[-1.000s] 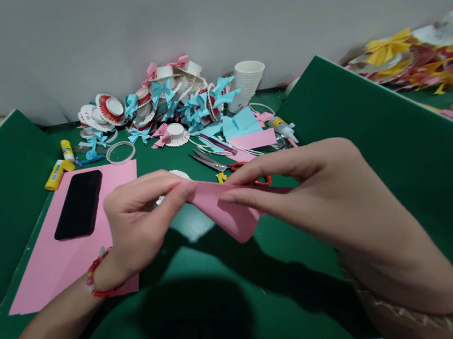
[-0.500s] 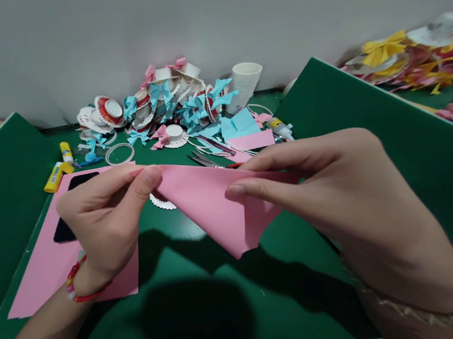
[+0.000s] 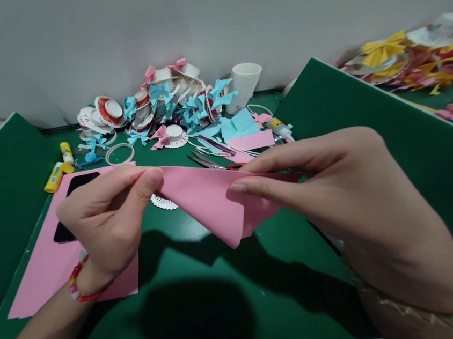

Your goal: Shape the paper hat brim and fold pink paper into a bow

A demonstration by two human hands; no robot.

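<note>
A folded sheet of pink paper [image 3: 209, 203] is held above the green table, its lower corner hanging toward me. My left hand [image 3: 110, 219] pinches its left tip between thumb and forefinger. On the right, my right hand [image 3: 326, 191] grips the upper edge, thumb on the near face and fingers behind. The fingers behind the paper are partly hidden. Just beyond the paper lie scissors [image 3: 209, 161] with red handles, partly covered. A white scalloped paper piece [image 3: 164, 202] shows beneath the paper's left part.
Pink sheets [image 3: 38, 265] lie at the left under a black phone [image 3: 65, 229]. Glue sticks [image 3: 54, 178], a tape ring [image 3: 119, 154], stacked paper cups [image 3: 245, 84], a glue bottle [image 3: 279, 129] and a pile of bow-trimmed paper pieces [image 3: 162, 98] stand behind. Green partitions [image 3: 366, 117] flank the table.
The paper's hanging corner has risen slightly and curled inward. Both hands keep their hold, with only a very slight shift.
</note>
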